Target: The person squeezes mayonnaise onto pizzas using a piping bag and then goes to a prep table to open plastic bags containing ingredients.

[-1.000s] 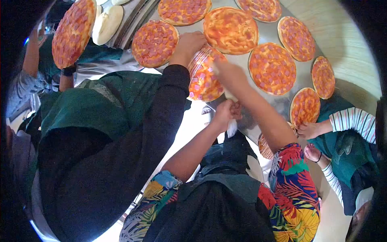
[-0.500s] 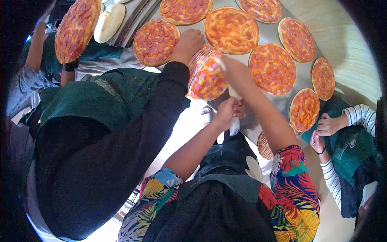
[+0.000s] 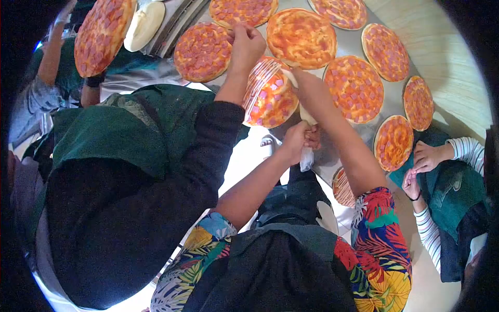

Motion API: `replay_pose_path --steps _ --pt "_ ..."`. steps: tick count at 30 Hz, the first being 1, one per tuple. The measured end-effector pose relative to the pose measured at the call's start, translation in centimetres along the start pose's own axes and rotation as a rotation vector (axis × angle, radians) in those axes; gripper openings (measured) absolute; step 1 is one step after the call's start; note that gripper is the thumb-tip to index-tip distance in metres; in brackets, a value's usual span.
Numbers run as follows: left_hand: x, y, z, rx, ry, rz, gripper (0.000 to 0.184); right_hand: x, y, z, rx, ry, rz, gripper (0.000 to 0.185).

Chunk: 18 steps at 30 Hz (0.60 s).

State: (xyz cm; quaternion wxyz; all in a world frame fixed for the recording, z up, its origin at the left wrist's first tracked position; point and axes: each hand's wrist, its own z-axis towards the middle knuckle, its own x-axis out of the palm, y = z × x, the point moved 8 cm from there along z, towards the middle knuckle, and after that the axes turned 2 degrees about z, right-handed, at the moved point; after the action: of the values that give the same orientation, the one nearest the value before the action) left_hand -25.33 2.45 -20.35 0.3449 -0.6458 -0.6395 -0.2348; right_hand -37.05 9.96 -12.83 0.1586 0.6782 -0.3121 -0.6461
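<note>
Closed round the lower end of a pale piping bag (image 3: 306, 115) is my left hand (image 3: 301, 140), and the bag's clear tail hangs below it. My right hand (image 3: 311, 86) grips the bag higher up, beside a pizza (image 3: 273, 99) with pink topping cubes. Thin white stripes cross the left part of that pizza; its right part shows none. My right fingers are partly hidden behind the hand and wrist. A cheese-and-sauce pizza (image 3: 301, 39) lies just beyond my right hand, and a cubed pizza (image 3: 353, 89) is to its right.
A co-worker's hand (image 3: 247, 49) is over the table between pizzas, close on my left. Another co-worker's hands (image 3: 423, 158) are together at the right. Several more pizzas lie on the metal table (image 3: 325, 143). One pizza (image 3: 104, 36) is raised at the upper left.
The white stripes now cover more of the pizza's left part. The left co-worker's hand has lifted away from that pizza. The right co-worker's hand has left the nearby pizza and joined the other hand.
</note>
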Motion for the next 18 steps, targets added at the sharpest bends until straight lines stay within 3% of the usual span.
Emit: replay_pose_path --steps 1,2,4,8,12,13,14,15,17,18 --pt "0.5 -0.1 0.2 -0.019 0.013 -0.011 0.014 0.1 0.0 -0.1 0.048 0.064 0.002 0.035" --pt "0.5 -0.4 -0.6 0.017 -0.13 0.146 0.019 0.3 0.2 -0.3 0.095 0.125 0.005 0.035" --pt "-0.6 0.4 -2.4 0.041 -0.306 0.216 0.018 4.3 1.6 -1.9 -0.001 0.222 -0.043 0.032" --pt "-2.2 3.1 -3.3 -0.019 -0.191 0.131 0.017 7.4 4.9 -4.7 -0.139 0.531 -0.107 0.022" --pt "-0.8 1.4 -0.8 -0.015 -0.052 0.03 0.012 4.1 0.1 -1.3 -0.06 0.293 -0.11 0.018" --pt "0.0 0.5 -0.6 -0.028 -0.074 0.037 0.008 2.1 -1.0 -0.7 -0.003 0.159 -0.089 0.018" --pt "0.9 0.2 -0.2 -0.031 0.053 -0.018 0.011 0.3 -1.5 -0.4 0.051 0.024 -0.065 0.018" --pt "1.0 0.5 -0.4 -0.026 0.055 -0.02 0.011 0.3 -0.9 -0.5 0.046 0.024 -0.068 0.018" --pt "-0.5 1.7 -1.8 0.005 -0.201 0.16 0.017 3.1 0.7 -1.9 0.086 0.278 -0.083 0.02" --pt "-1.1 2.6 -2.5 -0.013 -0.183 0.182 0.022 3.6 1.6 -2.9 0.086 0.278 -0.079 0.02"
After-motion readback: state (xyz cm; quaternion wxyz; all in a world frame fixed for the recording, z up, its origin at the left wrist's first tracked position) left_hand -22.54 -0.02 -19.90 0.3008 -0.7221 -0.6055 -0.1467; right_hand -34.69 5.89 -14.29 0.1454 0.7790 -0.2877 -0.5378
